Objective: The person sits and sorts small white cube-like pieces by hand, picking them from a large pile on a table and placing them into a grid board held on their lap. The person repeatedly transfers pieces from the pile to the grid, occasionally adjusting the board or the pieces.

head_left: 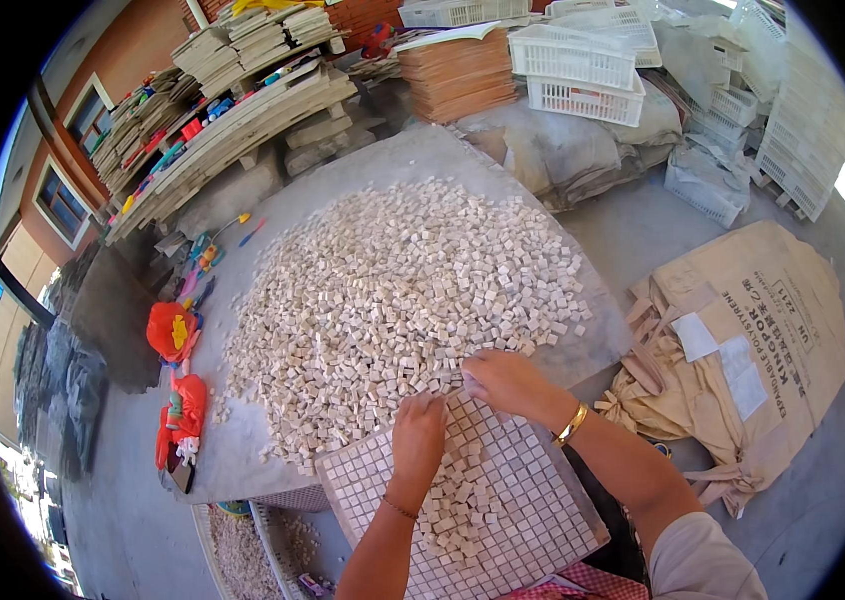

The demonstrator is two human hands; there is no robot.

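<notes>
Head: left hand [418, 440] and right hand [509, 382] crowd the board's [598, 533] far edge.

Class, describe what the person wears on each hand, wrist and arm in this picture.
Both the left hand and right hand are gloveless. The left wrist has a thin, dark bracelet; the right, a broad, shiny gold-coloured bangle. A pale sleeve covers the right upper arm; no left sleeve shows.
</notes>
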